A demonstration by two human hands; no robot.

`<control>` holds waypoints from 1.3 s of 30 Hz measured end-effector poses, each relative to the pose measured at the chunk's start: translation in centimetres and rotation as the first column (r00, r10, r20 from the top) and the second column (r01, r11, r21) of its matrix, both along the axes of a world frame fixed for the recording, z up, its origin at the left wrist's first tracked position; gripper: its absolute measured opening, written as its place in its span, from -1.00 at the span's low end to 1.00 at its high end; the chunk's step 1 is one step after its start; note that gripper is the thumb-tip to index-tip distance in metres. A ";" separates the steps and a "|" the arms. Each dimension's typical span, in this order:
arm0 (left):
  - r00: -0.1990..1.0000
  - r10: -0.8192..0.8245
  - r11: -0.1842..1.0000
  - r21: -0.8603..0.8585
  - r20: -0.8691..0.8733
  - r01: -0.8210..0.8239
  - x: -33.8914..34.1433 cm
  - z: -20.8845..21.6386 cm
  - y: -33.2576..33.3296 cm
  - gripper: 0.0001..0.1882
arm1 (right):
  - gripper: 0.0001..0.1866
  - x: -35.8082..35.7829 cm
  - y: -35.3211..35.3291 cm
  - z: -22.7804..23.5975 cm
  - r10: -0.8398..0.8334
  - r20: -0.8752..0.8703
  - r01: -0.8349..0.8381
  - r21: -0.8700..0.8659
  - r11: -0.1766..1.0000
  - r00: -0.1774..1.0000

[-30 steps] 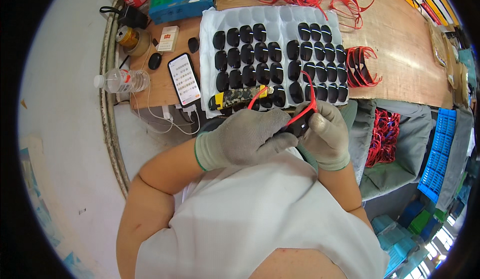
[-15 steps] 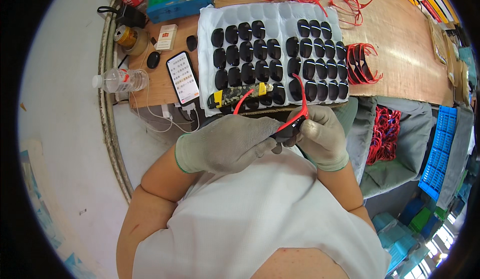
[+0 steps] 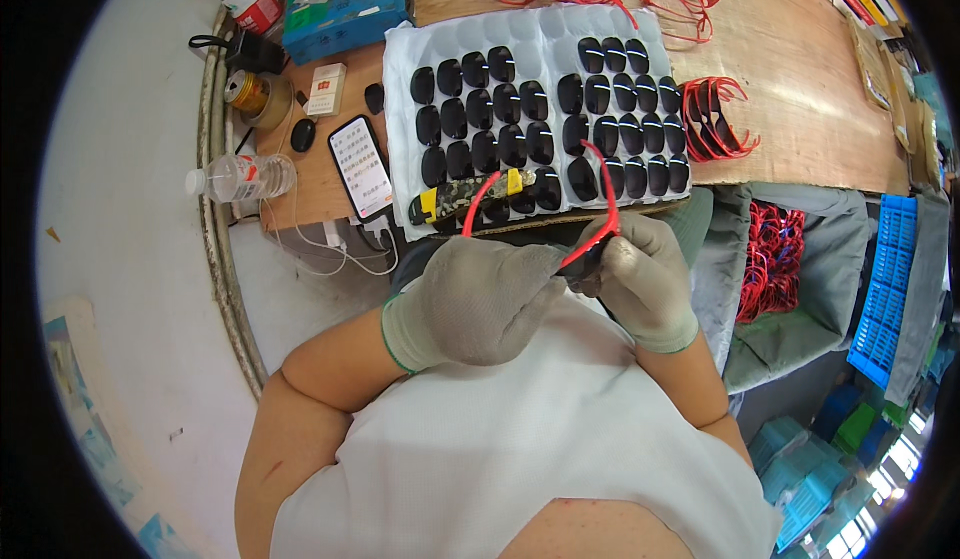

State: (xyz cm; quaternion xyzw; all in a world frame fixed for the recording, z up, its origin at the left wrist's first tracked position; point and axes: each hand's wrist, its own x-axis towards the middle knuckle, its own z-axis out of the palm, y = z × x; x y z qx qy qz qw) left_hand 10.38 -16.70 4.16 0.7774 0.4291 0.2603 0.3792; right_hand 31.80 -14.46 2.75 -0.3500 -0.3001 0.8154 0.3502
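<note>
- The left hand (image 3: 480, 299), in a grey knitted-looking glove with a pale, green-edged cuff, had its fingers curled against the left part of a glossy red eyeglass frame (image 3: 611, 214); its fingertips were partly hidden.
- The right hand (image 3: 648, 281), in a matching smudged glove, pinched the frame's right corner between thumb and fingers.
- The frame was before the torso, near the tray's near edge, its slender curved temples pointing away, a dark lens partly visible.
- Beyond, a white, soft-looking dimpled tray (image 3: 470, 34) bore smooth, rounded dark lenses (image 3: 507, 104).
- A camouflage-patterned, yellow-banded bar (image 3: 475, 197) lay across the nearest lenses.
</note>
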 end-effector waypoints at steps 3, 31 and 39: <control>0.999 -0.052 0.997 0.065 -0.005 0.052 0.2 1.1 0.5 -0.90 | -0.72 0.1 -0.3 0.3 -0.044 -0.057 0.045 0.032 0.998 0.997; 0.996 0.013 0.986 0.164 0.093 -0.028 1.0 2.5 1.1 -0.48 | -0.57 1.3 2.7 2.2 -0.040 0.383 -0.197 0.560 0.805 0.923; 0.924 -0.300 0.951 0.153 0.238 0.270 -0.2 1.6 8.3 -0.83 | -0.69 3.3 4.5 0.8 0.072 0.382 -0.340 0.700 0.628 0.921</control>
